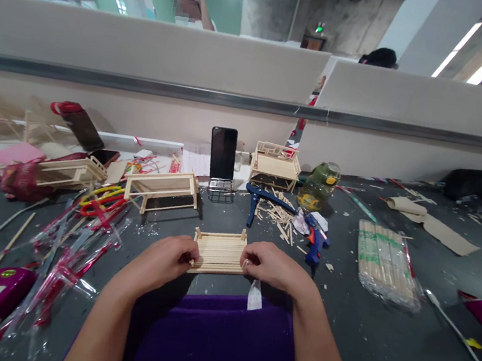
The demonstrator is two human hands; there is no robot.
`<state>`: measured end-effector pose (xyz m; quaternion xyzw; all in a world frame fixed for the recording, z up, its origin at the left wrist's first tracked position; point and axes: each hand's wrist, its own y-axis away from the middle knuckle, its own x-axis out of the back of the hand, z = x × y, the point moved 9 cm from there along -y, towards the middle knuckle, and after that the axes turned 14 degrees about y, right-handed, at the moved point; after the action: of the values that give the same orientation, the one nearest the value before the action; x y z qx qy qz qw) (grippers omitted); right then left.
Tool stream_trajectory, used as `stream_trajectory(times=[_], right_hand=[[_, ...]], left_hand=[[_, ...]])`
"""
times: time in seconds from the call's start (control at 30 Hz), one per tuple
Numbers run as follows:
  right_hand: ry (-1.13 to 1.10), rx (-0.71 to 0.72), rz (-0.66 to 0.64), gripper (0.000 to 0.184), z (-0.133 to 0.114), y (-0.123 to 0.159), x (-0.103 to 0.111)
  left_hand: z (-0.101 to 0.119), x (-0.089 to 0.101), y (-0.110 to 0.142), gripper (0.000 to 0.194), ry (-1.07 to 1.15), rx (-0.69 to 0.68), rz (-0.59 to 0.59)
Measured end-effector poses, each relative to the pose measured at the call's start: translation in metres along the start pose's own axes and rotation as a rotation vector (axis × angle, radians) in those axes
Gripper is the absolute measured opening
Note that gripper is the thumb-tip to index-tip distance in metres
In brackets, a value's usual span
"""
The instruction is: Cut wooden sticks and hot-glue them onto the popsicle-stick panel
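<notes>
A small slatted panel of thin wooden sticks (218, 252) lies in front of me, with short posts standing at its far corners. My left hand (170, 257) is closed at the panel's near left corner, fingertips pinched on it. At the near right corner my right hand (271, 263) is closed too, with a small stick end showing between thumb and finger. Beyond the panel stand a wooden stick frame (162, 187) and a little wooden bed-like model (276, 164). A purple cloth (216, 346) lies between my forearms, and a white tag (255, 297) hangs near my right hand.
Blue cutters (251, 206), stick offcuts (283, 226) and a blue glue gun (315, 246) lie beyond my right hand. A phone (222, 153) stands upright at the back beside a green bottle (319, 186). Packed sticks (386, 265) lie right; plastic wrappers (64, 269) lie left.
</notes>
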<state>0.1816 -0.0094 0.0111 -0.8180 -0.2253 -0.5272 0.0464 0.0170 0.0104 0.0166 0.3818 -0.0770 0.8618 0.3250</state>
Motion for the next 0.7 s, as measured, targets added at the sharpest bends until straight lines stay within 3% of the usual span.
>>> stream_trajectory(times=[0.7], right_hand=[[-0.002,0.002,0.005,0.012,-0.0012,0.0017,0.0008]], left_hand=[[-0.0083,-0.0028,0.0036,0.02,-0.005,0.045,-0.044]])
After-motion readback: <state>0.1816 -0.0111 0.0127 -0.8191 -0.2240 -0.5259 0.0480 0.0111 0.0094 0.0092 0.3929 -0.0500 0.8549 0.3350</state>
